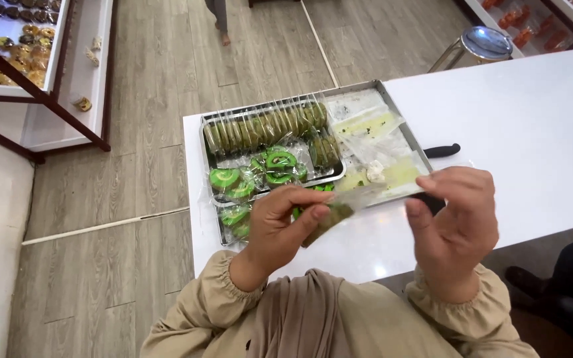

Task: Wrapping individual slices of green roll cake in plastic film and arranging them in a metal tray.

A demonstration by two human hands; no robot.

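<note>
Head view | left hand (280, 222) and right hand (455, 219) pinch clear wrapper (366, 195) stretched between them

Bright, even daylight; glare on the white table (532, 119), hands slightly motion-blurred.

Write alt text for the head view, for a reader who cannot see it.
Seen from above, a person's left hand and right hand hold a clear plastic wrapper with a green cake slice between them. Beneath, on a white table, a metal tray holds wrapped green swirl cake slices.
</note>
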